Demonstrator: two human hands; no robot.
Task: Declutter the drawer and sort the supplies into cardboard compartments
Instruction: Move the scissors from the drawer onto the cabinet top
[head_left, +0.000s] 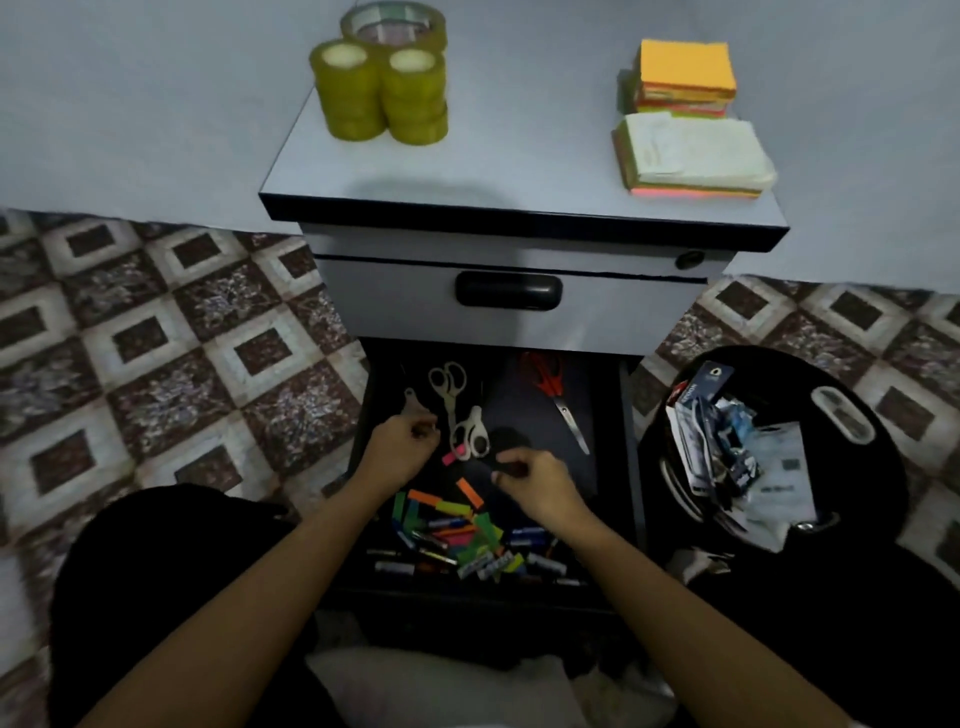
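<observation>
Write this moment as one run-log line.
drawer open | left hand, right hand above it, fingers curled, hold unclear | scissors, coloured tabs inside | tape rolls on cabinet

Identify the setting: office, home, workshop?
Probably a home or small-office corner, not a workshop: a grey drawer pedestal stands on patterned floor tiles, tape rolls and sticky-note stacks sit on top, and its open drawer holds scissors.

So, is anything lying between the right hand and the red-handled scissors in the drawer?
Nothing visible. Only bare dark drawer floor separates the right hand from the red-handled scissors. The white-handled scissors lie off to the left, out of that path.
</observation>
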